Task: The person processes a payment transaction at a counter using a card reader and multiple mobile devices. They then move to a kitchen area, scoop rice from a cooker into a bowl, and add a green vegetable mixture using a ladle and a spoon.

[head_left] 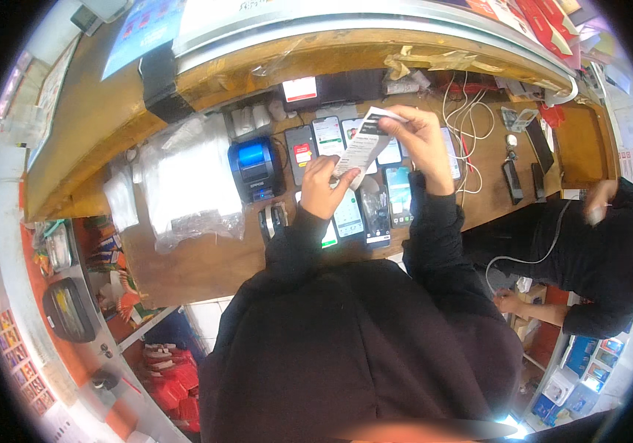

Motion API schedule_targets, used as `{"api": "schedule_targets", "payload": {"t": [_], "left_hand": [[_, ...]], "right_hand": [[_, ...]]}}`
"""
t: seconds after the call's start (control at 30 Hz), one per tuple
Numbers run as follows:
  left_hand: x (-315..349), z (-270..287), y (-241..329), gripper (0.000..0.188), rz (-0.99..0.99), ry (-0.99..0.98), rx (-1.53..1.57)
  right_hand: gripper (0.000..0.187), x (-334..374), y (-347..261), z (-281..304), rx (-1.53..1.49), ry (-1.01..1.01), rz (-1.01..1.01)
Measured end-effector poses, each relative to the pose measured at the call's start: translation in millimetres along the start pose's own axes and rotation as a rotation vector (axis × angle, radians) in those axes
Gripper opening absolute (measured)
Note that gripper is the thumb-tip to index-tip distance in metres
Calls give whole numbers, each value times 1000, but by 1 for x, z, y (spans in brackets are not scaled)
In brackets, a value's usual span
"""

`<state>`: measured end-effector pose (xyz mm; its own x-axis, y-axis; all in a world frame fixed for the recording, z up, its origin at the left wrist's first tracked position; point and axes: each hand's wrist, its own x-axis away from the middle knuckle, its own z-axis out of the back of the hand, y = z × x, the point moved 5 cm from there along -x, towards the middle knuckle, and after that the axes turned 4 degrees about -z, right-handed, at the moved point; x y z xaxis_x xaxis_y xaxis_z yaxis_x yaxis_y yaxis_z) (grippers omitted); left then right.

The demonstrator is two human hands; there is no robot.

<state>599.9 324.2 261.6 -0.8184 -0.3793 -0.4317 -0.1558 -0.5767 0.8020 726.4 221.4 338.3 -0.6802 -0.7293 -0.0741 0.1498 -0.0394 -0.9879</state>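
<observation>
A printed paper receipt (pixel 361 150) is stretched between my two hands above the wooden desk. My left hand (pixel 324 186) pinches its lower end between thumb and fingers. At the upper end, near a dark printed band, my right hand (pixel 421 142) grips the paper. Beneath lie several smartphones with lit screens, among them one phone (pixel 400 193) below my right wrist and another phone (pixel 347 218) by my left hand. To the left stands a small black and blue receipt printer (pixel 257 167). My hands partly cover some of the phones.
Clear plastic packaging (pixel 187 177) covers the desk's left part. White cables (pixel 471 118) lie coiled at the right. A raised wooden counter ledge (pixel 272 63) runs along the back. Another person in dark clothes (pixel 582 244) is close on the right, holding a cable.
</observation>
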Motion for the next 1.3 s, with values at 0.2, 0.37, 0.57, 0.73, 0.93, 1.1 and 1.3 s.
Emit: {"api": "schedule_targets", "payload": {"t": [0.2, 0.37, 0.57, 0.73, 0.93, 1.1, 1.3], "left_hand": [[-6, 15, 22, 57, 131, 102, 169], [25, 41, -1, 49, 196, 127, 202], [98, 99, -42, 42, 349, 268, 114], [130, 133, -49, 40, 449, 382, 26], [122, 126, -46, 39, 398, 427, 89], [106, 113, -40, 38, 345, 271, 94], [86, 107, -26, 35, 267, 157, 101]], "right_hand": [[17, -46, -99, 47, 721, 442, 625], [19, -82, -86, 65, 834, 359, 655], [14, -77, -75, 60, 838, 300, 812], [14, -69, -74, 56, 906, 406, 876], [19, -69, -63, 66, 962, 581, 830], [23, -63, -62, 70, 982, 618, 869], [34, -51, -65, 65, 921, 602, 806]]}}
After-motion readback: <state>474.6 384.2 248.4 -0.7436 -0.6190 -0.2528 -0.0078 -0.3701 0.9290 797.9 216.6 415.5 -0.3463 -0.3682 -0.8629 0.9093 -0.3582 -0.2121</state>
